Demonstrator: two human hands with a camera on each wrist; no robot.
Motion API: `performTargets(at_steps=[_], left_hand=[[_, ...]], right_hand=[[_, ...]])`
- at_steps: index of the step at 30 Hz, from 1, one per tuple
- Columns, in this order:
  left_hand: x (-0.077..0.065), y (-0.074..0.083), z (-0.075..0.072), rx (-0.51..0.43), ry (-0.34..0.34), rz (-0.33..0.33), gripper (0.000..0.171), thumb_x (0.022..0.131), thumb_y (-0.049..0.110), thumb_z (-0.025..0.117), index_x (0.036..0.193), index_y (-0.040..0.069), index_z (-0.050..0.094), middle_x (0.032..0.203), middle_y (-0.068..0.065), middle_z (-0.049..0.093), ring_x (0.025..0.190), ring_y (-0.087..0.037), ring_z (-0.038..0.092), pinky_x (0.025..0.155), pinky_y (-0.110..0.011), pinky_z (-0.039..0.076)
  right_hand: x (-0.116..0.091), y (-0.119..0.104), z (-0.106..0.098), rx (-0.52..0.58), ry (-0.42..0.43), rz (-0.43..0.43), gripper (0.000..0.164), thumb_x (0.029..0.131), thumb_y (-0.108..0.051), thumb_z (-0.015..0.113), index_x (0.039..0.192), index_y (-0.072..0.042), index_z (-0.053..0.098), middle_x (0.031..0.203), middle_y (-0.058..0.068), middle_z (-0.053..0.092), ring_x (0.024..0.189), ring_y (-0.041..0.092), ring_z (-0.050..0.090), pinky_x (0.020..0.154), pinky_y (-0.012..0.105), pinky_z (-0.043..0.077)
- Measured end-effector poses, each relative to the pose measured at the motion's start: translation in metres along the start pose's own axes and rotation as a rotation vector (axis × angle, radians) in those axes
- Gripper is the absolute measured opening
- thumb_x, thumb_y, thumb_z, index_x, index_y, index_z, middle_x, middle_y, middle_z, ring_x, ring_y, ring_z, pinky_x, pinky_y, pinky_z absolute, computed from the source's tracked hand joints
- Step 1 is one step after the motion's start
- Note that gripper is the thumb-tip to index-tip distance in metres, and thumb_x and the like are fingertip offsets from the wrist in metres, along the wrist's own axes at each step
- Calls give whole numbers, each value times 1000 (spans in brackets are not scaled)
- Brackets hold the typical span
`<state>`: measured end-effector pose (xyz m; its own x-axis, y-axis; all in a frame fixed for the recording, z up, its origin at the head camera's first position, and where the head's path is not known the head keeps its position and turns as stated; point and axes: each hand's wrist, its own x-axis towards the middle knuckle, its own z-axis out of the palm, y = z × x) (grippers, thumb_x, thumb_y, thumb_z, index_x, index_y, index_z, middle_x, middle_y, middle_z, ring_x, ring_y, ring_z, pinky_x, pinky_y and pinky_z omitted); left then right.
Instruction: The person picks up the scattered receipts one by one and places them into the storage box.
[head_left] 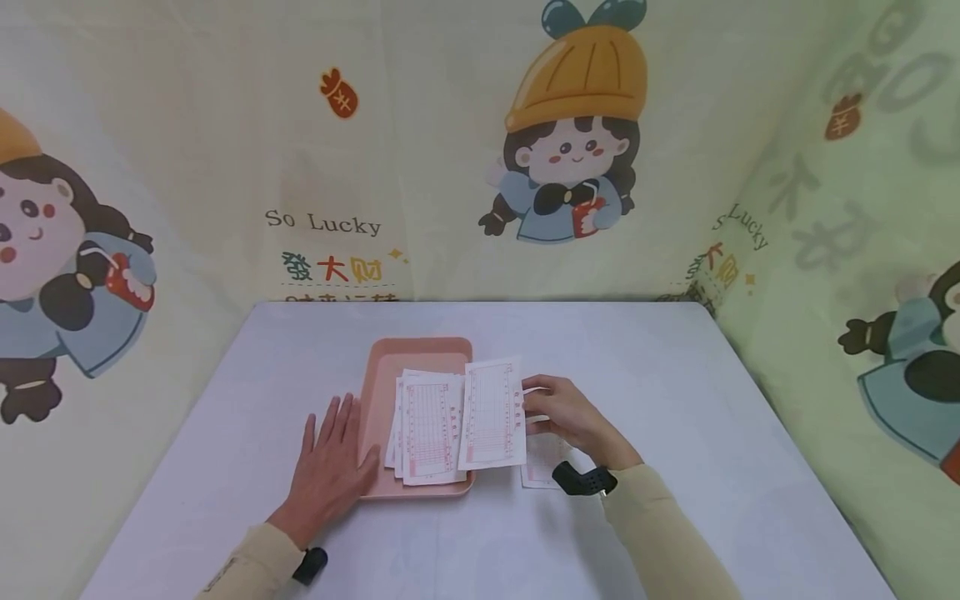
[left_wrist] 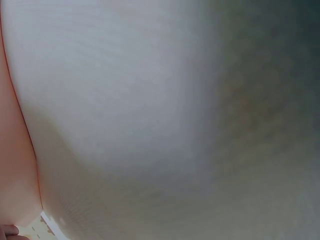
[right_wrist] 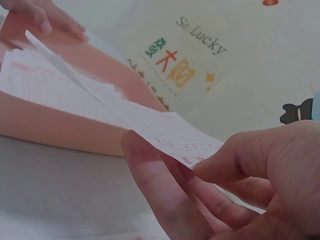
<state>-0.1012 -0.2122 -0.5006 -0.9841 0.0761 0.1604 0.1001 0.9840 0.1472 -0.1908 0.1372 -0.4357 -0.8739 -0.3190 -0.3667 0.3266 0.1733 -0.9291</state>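
A pink tray [head_left: 384,354] lies on the table, with several printed slips [head_left: 429,429] overlapping inside it. My right hand [head_left: 566,410] pinches the right edge of one white slip with red print [head_left: 491,412], between thumb and fingers. That slip is raised and overlaps the tray's right rim in the head view; in the right wrist view it bends over the tray wall [right_wrist: 60,125]. My left hand [head_left: 330,458] rests with spread, straight fingers at the tray's left side, thumb at the rim. Another slip [head_left: 538,468] lies on the table under my right hand, partly hidden by it.
The white table [head_left: 645,350] reaches back to a patterned cloth backdrop [head_left: 442,167], which also hangs along both sides. Each wrist carries a black band [head_left: 585,479]. The left wrist view mostly shows a blurred pale surface.
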Motion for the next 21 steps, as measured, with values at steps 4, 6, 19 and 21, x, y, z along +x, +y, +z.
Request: performTargets(at_steps=[4,6,19,21], left_hand=[[0,0,1,6,19,9,80,94,41,50,154,-4,24,163,-21,23,152,-39,16,122,-61,8],[0,-1,1,7,25,13,80,93,41,51,154,-4,25,163,-21,23,152,-39,17,122,-62,8],[0,2,1,9,26,24,78,93,38,50,155,-2,25,163,-21,24,152,-39,17,122,-62,8],[0,2,1,6,17,19,78,94,39,50,155,-3,25,163,-21,24,152,-40,16,122,-62,8]], right_hand=[[2,0,7,-8,-13,-4,42,94,-7,58,135,-1,52,113,16,68,89,24,68,72,31,61],[3,1,9,-10,-23,-9,42,94,-7,59,134,-1,52,112,16,69,89,24,68,71,30,61],[7,6,25,-24,-57,-13,39,95,-7,56,133,2,53,114,17,68,87,22,67,71,31,61],[8,7,28,-25,-61,-17,38,95,-8,57,132,2,54,114,18,67,87,22,68,72,32,61]])
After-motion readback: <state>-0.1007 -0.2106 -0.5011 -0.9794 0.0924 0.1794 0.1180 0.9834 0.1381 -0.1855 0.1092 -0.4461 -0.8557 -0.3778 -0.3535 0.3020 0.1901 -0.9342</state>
